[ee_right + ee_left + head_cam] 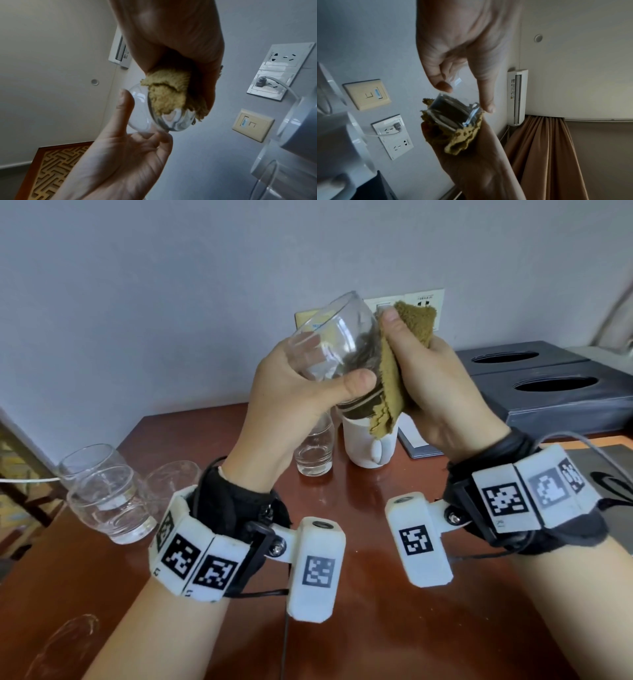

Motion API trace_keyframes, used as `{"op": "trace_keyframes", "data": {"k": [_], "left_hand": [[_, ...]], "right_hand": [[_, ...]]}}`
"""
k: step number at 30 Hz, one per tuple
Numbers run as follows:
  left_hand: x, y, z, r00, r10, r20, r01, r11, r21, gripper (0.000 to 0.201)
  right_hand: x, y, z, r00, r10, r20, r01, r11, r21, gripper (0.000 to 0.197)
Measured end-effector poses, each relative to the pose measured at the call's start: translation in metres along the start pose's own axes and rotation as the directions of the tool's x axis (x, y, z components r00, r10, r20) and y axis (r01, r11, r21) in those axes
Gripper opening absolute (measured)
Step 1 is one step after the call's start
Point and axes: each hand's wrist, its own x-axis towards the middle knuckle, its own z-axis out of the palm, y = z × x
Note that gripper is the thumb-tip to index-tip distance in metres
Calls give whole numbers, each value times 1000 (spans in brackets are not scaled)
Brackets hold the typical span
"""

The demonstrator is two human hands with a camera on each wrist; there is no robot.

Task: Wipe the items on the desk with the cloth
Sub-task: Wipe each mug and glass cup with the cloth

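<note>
My left hand point(294, 381) grips a clear drinking glass point(337, 337), tilted with its mouth toward the upper left, held above the desk. Thumb and fingers wrap the glass point(452, 112) near its thick base. My right hand point(435, 378) clutches an olive-brown cloth point(407, 337) and presses it against the right side and base of the glass. In the right wrist view the cloth point(166, 93) covers part of the glass point(150, 119), with my left hand point(123, 155) beneath it. In the left wrist view the cloth point(462, 139) bunches under the glass base.
On the brown desk point(359, 628) stand two stacked glasses point(106, 494) at the left, another glass point(171, 484) beside them, a small glass point(315, 453), and a white mug point(370, 443). A dark box with oval openings point(548, 385) sits at the right. Wall sockets point(421, 302) are behind.
</note>
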Motion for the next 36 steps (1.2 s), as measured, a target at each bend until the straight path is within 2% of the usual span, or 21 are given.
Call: {"op": "trace_keyframes", "data": {"k": [4,8,12,14,16,19,22,25,28,30,32,34,36], "left_hand": [[0,6,-5,999,44,-27,-43,998,46,80],[-5,9,-8,998,63,23,-67,973,222,76],[-10,13,-6,991,92,100,-118,949,293,79],[-9,13,-7,991,67,119,-101,948,303,86],[-10,12,-6,990,42,138,-82,950,301,84],[-8,10,-4,989,-16,148,-15,978,209,79],[-5,8,-6,986,-38,160,27,997,66,63],[-5,8,-8,983,0,185,-18,995,97,47],[-5,8,-8,980,-21,196,2,995,95,58],[-5,10,-8,970,-55,237,47,998,42,74],[-6,12,-8,954,-66,292,85,995,-52,84],[-8,16,-6,946,-69,317,117,984,-135,78],[-8,15,-4,947,-83,311,150,968,-200,64]], "right_hand": [[-4,-3,5,999,-29,45,31,998,-58,30],[-8,-10,9,980,-158,122,176,972,-154,55],[-9,-15,3,965,-217,144,240,957,-163,65],[-6,-14,0,972,-211,100,226,958,-178,67],[-2,-9,-3,982,-190,17,190,966,-177,63],[-3,-4,-1,979,-202,-36,194,968,-159,56],[-7,-3,6,971,-234,57,239,963,-126,57],[-8,-5,8,965,-216,147,234,965,-120,59],[-9,-5,6,970,-217,109,231,963,-138,47],[-5,-4,2,980,-196,19,197,972,-130,47],[-2,-3,-3,989,-141,-39,139,989,-57,38],[0,-3,-3,993,-106,-45,106,994,9,26],[0,-1,-1,994,-102,-42,105,992,64,27]]}}
